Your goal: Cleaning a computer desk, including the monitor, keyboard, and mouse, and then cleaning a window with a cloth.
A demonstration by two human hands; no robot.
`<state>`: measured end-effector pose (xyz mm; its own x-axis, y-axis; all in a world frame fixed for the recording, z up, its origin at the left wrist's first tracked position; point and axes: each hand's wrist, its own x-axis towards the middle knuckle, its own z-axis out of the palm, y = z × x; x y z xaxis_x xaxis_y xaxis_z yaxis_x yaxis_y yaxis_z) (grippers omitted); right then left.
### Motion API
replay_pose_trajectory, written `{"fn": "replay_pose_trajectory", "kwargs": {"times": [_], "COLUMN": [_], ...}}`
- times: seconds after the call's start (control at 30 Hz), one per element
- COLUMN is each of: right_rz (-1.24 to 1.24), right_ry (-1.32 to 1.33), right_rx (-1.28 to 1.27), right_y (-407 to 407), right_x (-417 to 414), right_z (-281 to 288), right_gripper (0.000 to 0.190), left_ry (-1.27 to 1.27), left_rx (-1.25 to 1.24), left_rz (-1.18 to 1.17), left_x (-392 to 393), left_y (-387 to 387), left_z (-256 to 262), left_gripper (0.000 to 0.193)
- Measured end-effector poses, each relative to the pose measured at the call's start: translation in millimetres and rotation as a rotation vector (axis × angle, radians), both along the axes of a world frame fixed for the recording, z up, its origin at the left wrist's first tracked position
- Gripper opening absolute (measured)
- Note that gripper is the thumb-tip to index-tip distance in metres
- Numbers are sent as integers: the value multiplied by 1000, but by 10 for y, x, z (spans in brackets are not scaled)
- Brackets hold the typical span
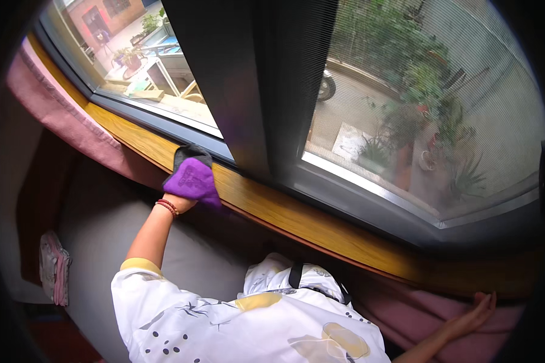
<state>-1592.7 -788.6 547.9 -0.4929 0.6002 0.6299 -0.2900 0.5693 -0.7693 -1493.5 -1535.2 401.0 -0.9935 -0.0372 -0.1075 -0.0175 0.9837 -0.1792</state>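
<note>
A purple cloth [193, 179] with a dark grey side covers most of my left hand [180, 203], hiding the fingers. It lies against the wooden windowsill [272, 193], close under the dark window frame [250, 149]. Red bead bracelets circle my left wrist. Far to the right, my right hand [480, 311] is near the sill's front edge, in front of a pink curtain [413, 304]. Nothing shows in that hand, and its fingers are slightly apart.
Another pink curtain [68, 109] hangs at the left end of the sill. A grey surface [104, 245] lies below, with a folded pink-and-white textile [54, 270] at its left. A fine mesh screen [372, 113] covers the right window; potted plants stand outside.
</note>
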Motion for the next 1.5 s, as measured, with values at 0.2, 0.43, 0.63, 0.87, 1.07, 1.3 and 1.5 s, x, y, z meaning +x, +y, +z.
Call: {"fn": "replay_pose_trajectory", "kwargs": {"times": [0.2, 0.43, 0.63, 0.87, 1.07, 1.3, 1.5], "right_rz": [-178, -440, -586, -547, -575, -587, -454], "right_ry": [40, -26, 24, -59, -41, -231, -380], "right_rx": [170, 476, 708, 670, 688, 589, 498], "right_y": [-127, -207, 276, 478, 469, 629, 982], "right_x": [-168, -340, -385, -349, -411, -390, -293], "right_z": [-101, 26, 115, 16, -39, 32, 98], "right_gripper": [37, 42, 28, 26, 24, 24, 25], "left_ry": [-17, 365, 407, 628, 535, 636, 347], "left_rx": [252, 448, 528, 500, 468, 223, 158], "left_rz": [563, 736, 295, -19, -304, -165, 282], "left_x": [683, 203, 24, -354, -465, -322, -172], "left_y": [-1772, -1500, 309, 639, 65, -1214, -2340], "left_z": [-336, -658, -671, -318, 27, 21, -309], "left_gripper": [56, 57, 48, 48, 45, 45, 59]}}
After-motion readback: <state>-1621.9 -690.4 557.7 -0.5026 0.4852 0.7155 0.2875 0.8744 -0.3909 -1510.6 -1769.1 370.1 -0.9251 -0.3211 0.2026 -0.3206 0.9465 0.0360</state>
